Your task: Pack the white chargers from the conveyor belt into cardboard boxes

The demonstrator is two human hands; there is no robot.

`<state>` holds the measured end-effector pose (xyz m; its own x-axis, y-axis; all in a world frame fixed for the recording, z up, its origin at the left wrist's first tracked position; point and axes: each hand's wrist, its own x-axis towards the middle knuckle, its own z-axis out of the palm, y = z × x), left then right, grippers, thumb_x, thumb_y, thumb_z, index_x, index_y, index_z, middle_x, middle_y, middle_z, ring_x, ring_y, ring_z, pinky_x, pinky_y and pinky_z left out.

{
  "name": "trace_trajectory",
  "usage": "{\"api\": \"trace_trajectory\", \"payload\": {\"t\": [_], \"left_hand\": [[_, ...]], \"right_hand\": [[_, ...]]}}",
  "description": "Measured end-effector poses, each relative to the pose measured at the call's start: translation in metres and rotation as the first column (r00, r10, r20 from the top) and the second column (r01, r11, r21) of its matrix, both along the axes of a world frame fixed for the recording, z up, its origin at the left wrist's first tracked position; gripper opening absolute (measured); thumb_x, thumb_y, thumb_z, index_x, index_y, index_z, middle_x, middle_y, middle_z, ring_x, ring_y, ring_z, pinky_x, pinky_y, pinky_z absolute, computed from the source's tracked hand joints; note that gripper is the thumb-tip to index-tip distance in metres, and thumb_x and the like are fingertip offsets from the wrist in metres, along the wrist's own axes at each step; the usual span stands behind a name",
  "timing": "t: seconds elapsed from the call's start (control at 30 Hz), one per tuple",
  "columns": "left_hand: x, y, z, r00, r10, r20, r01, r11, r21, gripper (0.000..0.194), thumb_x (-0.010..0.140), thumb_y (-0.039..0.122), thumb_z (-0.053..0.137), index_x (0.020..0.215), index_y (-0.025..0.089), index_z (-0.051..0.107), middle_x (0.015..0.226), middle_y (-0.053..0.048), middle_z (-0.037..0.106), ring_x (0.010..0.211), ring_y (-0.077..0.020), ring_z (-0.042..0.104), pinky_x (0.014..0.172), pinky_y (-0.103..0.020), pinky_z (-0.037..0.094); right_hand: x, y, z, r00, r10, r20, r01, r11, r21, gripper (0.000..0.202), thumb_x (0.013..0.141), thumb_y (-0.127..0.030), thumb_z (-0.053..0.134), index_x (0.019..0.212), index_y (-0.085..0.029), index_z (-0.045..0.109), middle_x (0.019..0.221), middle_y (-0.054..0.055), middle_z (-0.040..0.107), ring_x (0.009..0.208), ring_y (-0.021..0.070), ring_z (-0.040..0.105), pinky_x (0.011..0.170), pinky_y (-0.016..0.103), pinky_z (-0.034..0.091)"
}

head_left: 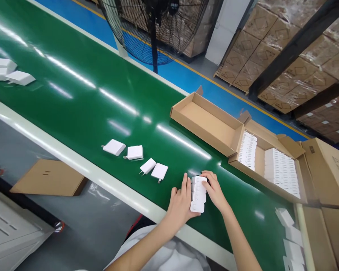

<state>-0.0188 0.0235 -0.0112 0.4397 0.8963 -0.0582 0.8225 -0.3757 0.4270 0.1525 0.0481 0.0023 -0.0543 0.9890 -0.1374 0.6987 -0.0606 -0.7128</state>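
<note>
A short row of white plug-in power adapters (198,197) stands pressed together on the green belt in front of me. My left hand (178,204) lies along the row's left side, its thumb at the near end. From the right, my right hand (215,191) closes on the far end, fingers curled over it. Left of my hands lie several loose adapters, among them one with its prongs toward me (148,166) and a flat one beside it (159,171). The prongs of the held adapters are hidden.
Beyond my right hand, an open carton (260,160) holds rows of white adapters, its lid (209,121) folded left. More adapters lie at the belt's right end (293,241) and far left (20,78). A fan (154,34) stands behind the belt, tall cartons (327,169) at right.
</note>
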Motion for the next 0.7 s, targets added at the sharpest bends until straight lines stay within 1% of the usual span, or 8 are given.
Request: {"api": "trace_trajectory", "payload": {"t": [0.07, 0.13, 0.2, 0.3, 0.37, 0.47, 0.63, 0.7], "left_hand": [[0.003, 0.002, 0.002, 0.999, -0.043, -0.004, 0.043, 0.999, -0.020, 0.111, 0.052, 0.047, 0.083, 0.141, 0.006, 0.031, 0.150, -0.031, 0.019, 0.078, -0.0271, 0.064, 0.079, -0.041, 0.042], [0.007, 0.005, 0.003, 0.995, -0.097, -0.006, 0.097, 0.994, -0.042, 0.112, 0.053, 0.047, 0.083, 0.142, 0.005, 0.029, 0.150, -0.031, 0.019, 0.080, -0.0272, 0.064, 0.081, -0.041, 0.041], [0.012, 0.007, 0.004, 0.991, -0.137, -0.003, 0.137, 0.989, -0.061, 0.113, 0.054, 0.046, 0.082, 0.142, 0.003, 0.026, 0.149, -0.032, 0.021, 0.081, -0.0279, 0.065, 0.082, -0.042, 0.041], [0.022, 0.007, 0.002, 0.986, -0.165, 0.002, 0.165, 0.984, -0.066, 0.109, 0.054, 0.042, 0.081, 0.142, 0.004, 0.027, 0.148, -0.033, 0.024, 0.088, -0.0302, 0.065, 0.082, -0.041, 0.040], [0.031, 0.005, 0.000, 0.985, -0.173, -0.005, 0.172, 0.983, -0.062, 0.103, 0.057, 0.038, 0.079, 0.141, 0.006, 0.029, 0.148, -0.031, 0.025, 0.095, -0.0324, 0.063, 0.082, -0.041, 0.039], [0.040, 0.003, -0.004, 0.986, -0.167, -0.011, 0.166, 0.985, -0.053, 0.094, 0.062, 0.034, 0.073, 0.141, 0.007, 0.030, 0.147, -0.030, 0.029, 0.104, -0.0351, 0.060, 0.081, -0.040, 0.039], [0.044, -0.003, -0.009, 0.969, -0.248, -0.004, 0.248, 0.968, -0.044, 0.091, 0.064, 0.034, 0.073, 0.139, 0.005, 0.030, 0.142, -0.031, 0.036, 0.099, -0.0331, 0.061, 0.083, -0.042, 0.039], [0.045, -0.008, -0.009, 0.963, -0.269, 0.011, 0.269, 0.963, -0.010, 0.087, 0.066, 0.031, 0.072, 0.138, 0.005, 0.030, 0.139, -0.029, 0.040, 0.104, -0.0336, 0.058, 0.085, -0.043, 0.040]], "right_hand": [[0.007, -0.002, 0.009, 0.993, 0.118, -0.025, -0.119, 0.992, -0.032, 0.043, 0.088, -0.037, 0.045, 0.129, -0.022, 0.043, 0.143, 0.011, 0.038, 0.135, 0.0240, 0.031, 0.107, 0.046, 0.032], [0.012, -0.003, 0.022, 0.962, 0.272, 0.017, -0.269, 0.959, -0.090, 0.075, 0.081, -0.043, 0.058, 0.144, -0.023, 0.023, 0.154, 0.012, 0.020, 0.142, 0.0248, 0.018, 0.112, 0.047, 0.027], [0.013, -0.007, 0.032, 0.906, 0.407, 0.117, -0.388, 0.909, -0.156, 0.101, 0.070, -0.047, 0.071, 0.148, -0.022, 0.013, 0.155, 0.014, 0.015, 0.144, 0.0277, 0.012, 0.114, 0.049, 0.022], [0.011, -0.016, 0.037, 0.829, 0.484, 0.281, -0.442, 0.874, -0.203, 0.120, 0.055, -0.049, 0.080, 0.150, -0.020, 0.011, 0.155, 0.016, 0.015, 0.144, 0.0331, 0.010, 0.115, 0.053, 0.018], [0.011, -0.023, 0.035, 0.800, 0.474, 0.369, -0.424, 0.881, -0.211, 0.121, 0.052, -0.045, 0.081, 0.150, -0.019, 0.014, 0.156, 0.018, 0.013, 0.143, 0.0370, 0.009, 0.113, 0.057, 0.018], [0.012, -0.029, 0.031, 0.779, 0.432, 0.455, -0.384, 0.902, -0.197, 0.111, 0.054, -0.036, 0.078, 0.148, -0.017, 0.021, 0.154, 0.021, 0.015, 0.141, 0.0418, 0.013, 0.109, 0.059, 0.022], [0.016, -0.039, 0.028, 0.768, 0.398, 0.502, -0.371, 0.915, -0.159, 0.105, 0.052, -0.029, 0.075, 0.145, -0.013, 0.028, 0.151, 0.026, 0.020, 0.136, 0.0461, 0.020, 0.106, 0.058, 0.026], [0.019, -0.044, 0.025, 0.778, 0.384, 0.498, -0.365, 0.920, -0.140, 0.104, 0.052, -0.027, 0.074, 0.144, -0.014, 0.029, 0.149, 0.025, 0.023, 0.135, 0.0455, 0.022, 0.104, 0.058, 0.027]]}}
